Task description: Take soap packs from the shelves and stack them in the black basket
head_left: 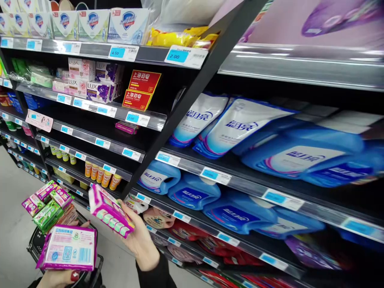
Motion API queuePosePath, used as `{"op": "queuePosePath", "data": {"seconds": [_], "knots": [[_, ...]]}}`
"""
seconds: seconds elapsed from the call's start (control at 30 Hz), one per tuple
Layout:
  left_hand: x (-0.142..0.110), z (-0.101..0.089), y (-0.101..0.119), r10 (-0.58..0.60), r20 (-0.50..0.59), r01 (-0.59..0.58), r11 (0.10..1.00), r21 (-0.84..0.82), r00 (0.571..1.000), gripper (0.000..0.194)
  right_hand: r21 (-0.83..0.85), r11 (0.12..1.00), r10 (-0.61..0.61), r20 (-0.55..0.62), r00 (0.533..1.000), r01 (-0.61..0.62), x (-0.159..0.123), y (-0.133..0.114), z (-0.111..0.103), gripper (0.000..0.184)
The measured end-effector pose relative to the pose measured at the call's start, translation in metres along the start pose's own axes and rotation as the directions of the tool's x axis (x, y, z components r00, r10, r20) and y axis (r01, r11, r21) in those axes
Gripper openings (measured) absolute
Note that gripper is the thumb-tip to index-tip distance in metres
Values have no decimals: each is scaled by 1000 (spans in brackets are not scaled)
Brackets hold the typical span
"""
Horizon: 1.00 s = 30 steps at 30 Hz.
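Black shelving point(201, 80) stands on a smooth grey floor point(12, 192).

Black shelves point(249, 189) carry soap boxes point(93, 25), white-and-blue pouches point(240, 128), blue bottles point(192, 192) and orange canisters point(100, 175)

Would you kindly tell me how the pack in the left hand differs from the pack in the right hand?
The left pack, in the left hand, shows a broad, mostly white face with a barcode; the right pack, in the right hand, mainly shows narrower sides, one with a row of pale panels. In the picture, the left pack sits nearly level, while the right pack slants down to the right. Both have purple-pink wrapping.
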<state>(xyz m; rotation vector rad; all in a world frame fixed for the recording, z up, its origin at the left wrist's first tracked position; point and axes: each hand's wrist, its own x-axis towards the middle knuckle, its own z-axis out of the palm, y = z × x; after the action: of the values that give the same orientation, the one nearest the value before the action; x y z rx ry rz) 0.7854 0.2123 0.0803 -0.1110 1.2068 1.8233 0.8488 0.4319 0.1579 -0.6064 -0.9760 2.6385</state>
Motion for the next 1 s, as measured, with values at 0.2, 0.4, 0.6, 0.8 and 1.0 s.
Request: {"op": "queuePosePath", "data": {"seconds": [0.2,0.4,0.6,0.8,1.0], "knots": [[4,-8,-6,8,-48,-6,999,39,999,87,448,893,-58,214,975,-46,7,35,-14,12],[-1,-5,-7,0,-102,9,996,83,995,86,795,606,-229,184,956,-7,10,47,-19,18],[-7,10,-1,-9,-53,12,997,71,999,93,846,532,-251,171,953,-12,18,31,-9,21],[1,10,-9,64,-57,-60,995,78,996,93,192,902,-383,-52,922,386,2,4,-11,19],[6,18,-12,135,-36,-133,990,46,990,88,-389,827,-503,-190,843,406,-27,-18,-4,36]]}}
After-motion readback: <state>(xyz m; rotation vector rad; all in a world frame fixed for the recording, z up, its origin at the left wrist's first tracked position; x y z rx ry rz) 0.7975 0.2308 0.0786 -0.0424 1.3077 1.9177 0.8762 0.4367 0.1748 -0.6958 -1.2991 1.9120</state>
